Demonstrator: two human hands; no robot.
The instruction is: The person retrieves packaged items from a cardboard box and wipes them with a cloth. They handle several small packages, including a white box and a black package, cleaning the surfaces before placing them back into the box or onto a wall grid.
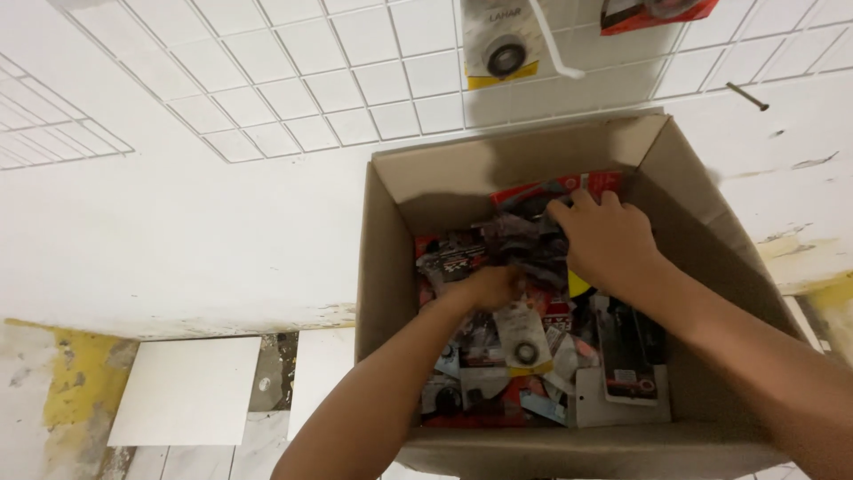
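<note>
Packets [524,342], a whole jumble of them, fill the cardboard box [386,258] that sits against the white tiled wall [293,71]. They look like light, crinkly plastic pouches on card backing, each with a small dark ring inside, so probably slippery and floppy; I'd pinch one by its stiff card edge. Left hand [491,286] is buried in the pile, fingers curled, can't tell what it has. Right hand [604,238] lies spread over the far packets, fingertips pressing down, nothing clearly gripped.
</note>
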